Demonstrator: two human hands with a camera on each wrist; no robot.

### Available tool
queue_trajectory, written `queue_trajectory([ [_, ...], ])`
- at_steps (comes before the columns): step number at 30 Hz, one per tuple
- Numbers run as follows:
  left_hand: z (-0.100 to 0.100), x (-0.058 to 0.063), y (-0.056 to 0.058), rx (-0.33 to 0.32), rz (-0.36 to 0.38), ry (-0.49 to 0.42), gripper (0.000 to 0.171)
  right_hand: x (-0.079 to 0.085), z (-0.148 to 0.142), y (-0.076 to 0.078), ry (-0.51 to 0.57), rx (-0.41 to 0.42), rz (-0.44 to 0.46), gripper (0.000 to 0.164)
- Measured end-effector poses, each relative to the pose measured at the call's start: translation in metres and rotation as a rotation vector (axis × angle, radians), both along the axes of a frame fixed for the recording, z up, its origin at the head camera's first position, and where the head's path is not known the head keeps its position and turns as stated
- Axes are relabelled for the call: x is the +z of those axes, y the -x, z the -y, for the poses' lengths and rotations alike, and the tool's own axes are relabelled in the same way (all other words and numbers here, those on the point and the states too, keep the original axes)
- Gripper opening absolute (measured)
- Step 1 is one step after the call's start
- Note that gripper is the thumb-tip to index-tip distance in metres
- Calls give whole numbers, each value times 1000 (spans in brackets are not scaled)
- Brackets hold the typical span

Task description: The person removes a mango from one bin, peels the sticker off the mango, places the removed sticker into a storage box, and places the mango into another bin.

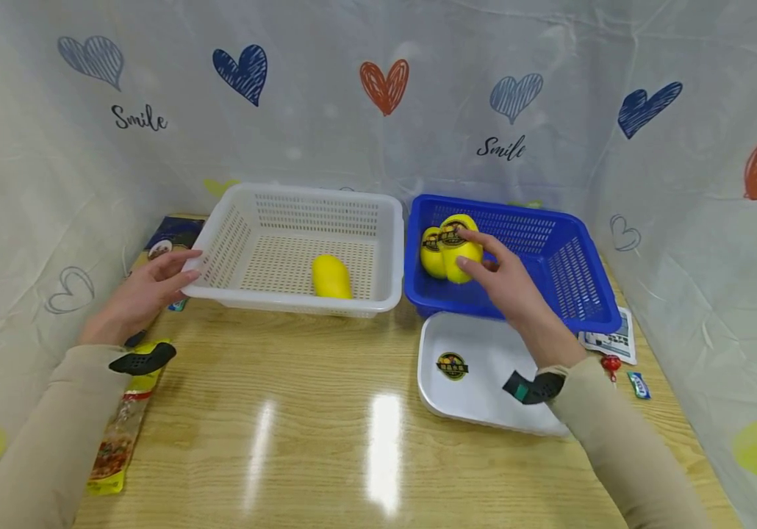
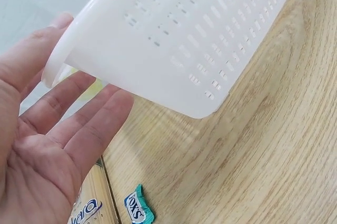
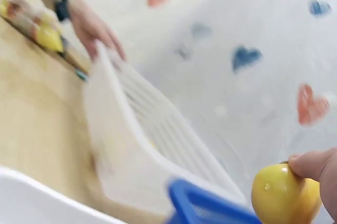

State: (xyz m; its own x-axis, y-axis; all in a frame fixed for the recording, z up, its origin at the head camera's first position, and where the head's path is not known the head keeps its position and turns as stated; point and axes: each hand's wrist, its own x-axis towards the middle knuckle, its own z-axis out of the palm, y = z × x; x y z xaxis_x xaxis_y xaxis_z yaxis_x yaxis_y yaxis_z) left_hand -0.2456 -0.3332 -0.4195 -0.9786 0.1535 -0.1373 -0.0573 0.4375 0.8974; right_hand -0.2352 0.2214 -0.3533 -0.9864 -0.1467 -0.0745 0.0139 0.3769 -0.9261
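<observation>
My left hand [image 1: 147, 290] grips the left rim of a white plastic basket [image 1: 299, 303]. In the left wrist view, the thumb lies at the rim of the white basket [image 2: 158, 60] and the other fingers reach under it. One yellow mango [image 1: 331, 277] lies inside that basket. Over the blue basket [image 1: 514, 312], my right hand [image 1: 507, 283] holds a yellow mango [image 1: 456, 257] with a black label between thumb and fingers. Behind it, to the left, a second labelled mango [image 1: 431, 253] sits in the blue basket. The right wrist view is blurred; the held mango [image 3: 279, 195] shows at lower right.
A white lidded tray [image 1: 478, 393] with a round label stands in front of the blue basket. Snack packets [image 1: 117, 441] lie along the left edge. At right are a white packet [image 1: 616, 342], a red sweet [image 1: 611, 364] and a small wrapped candy [image 1: 639, 385]. A heart-printed curtain [image 1: 325, 132] surrounds the table.
</observation>
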Motion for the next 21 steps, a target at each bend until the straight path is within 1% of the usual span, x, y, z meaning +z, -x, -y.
queue_trajectory([
  [3, -1, 0, 0, 0, -1, -10, 61, -1, 19, -29, 45, 60, -8, 48],
  [6, -2, 1, -1, 2, -1, -25, 61, -7, 39, -57, 93, 136, 11, 45],
  [10, -4, 1, 0, 5, 0, -26, 61, -20, 63, -94, 162, 269, 46, 44],
  [13, -4, 1, 0, 1, 1, -20, 61, -33, 80, -118, 228, 350, 113, 44],
  [15, -4, 0, 1, -2, 1, -20, 61, -44, 90, -130, 252, 379, 163, 43],
  [17, -3, 0, 1, -4, 2, -25, 60, -56, 100, -137, 273, 392, 207, 41],
  [19, -2, -1, 1, -5, 5, -24, 59, -69, 108, -141, 258, 380, 222, 39],
  [21, -2, -1, 1, -5, 8, -16, 59, -80, 115, -140, 249, 359, 217, 39],
])
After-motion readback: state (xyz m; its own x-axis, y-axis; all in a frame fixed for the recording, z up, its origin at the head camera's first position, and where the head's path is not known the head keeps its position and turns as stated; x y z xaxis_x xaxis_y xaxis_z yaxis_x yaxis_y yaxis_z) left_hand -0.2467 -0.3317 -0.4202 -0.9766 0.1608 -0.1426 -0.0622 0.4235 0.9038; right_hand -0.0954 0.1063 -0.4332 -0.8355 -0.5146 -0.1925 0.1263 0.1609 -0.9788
